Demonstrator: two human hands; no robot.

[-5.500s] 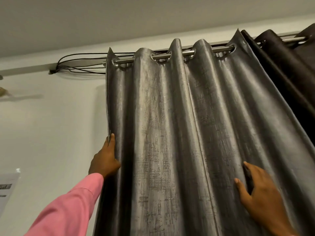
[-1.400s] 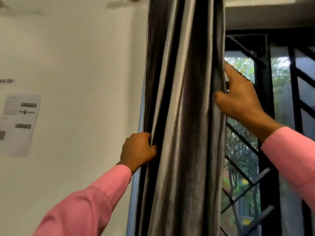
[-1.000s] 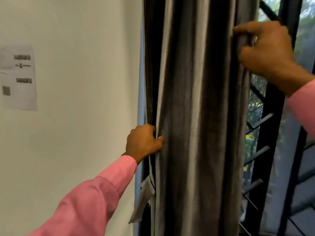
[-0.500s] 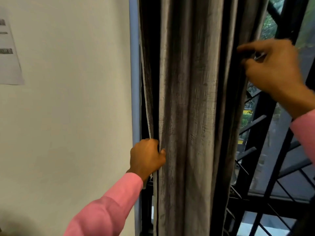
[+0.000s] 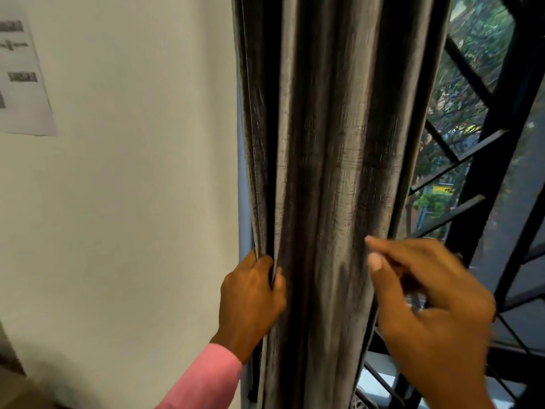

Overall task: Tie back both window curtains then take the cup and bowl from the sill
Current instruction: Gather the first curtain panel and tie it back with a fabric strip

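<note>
Grey curtain [image 5: 330, 143]: gathered into a tight vertical bunch of deep folds, hanging upright between the white wall [image 5: 132, 202] on its left and the black window grille [image 5: 498, 122] on its right. A pale blue strip [image 5: 242, 172] runs down the wall edge just beside the curtain's left side. Left hand [image 5: 250, 299]: at the curtain's left edge, low in the view, fingers curled behind the outermost folds and thumb pressed on the front, so that the edge folds are clamped firmly in a closed grasp. A pink sleeve [image 5: 206, 379] covers the forearm below the wrist. Right hand [image 5: 427, 314]: at the curtain's right edge, level with the left hand, blurred. Its forefinger and thumb point toward the fabric with a small gap between their tips, and the other fingers are loosely bent. Whether it has hold of the right edge, merely touches it, or hangs just in front of it cannot be told from this view. Surroundings: a printed sheet [image 5: 22, 78] is fixed to the wall at upper left, well apart from the curtain, its text unreadable. Green foliage [image 5: 477, 33] shows through the grille bars.
</note>
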